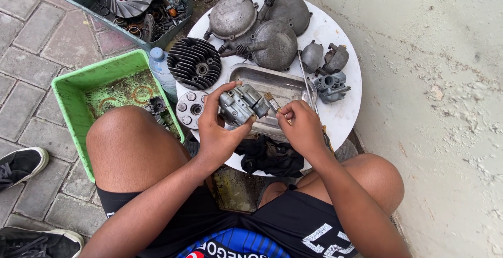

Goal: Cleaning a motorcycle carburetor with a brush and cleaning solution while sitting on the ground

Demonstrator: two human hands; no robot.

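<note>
Both hands' grips clamped: left hand [217, 132] holds carburetor [240, 104] lengthwise left-right; right hand [304, 127] brush [272, 102] pointing up-left.

A single head-worn camera looks steeply down from above the seated person's lap; the knees and forearms fill the lower frame, close to the lens; the round white table [343, 114] sits just ahead, mid-frame; paving and a green tub [73, 98] lie off to the left; a pale wall runs down the right side.
</note>
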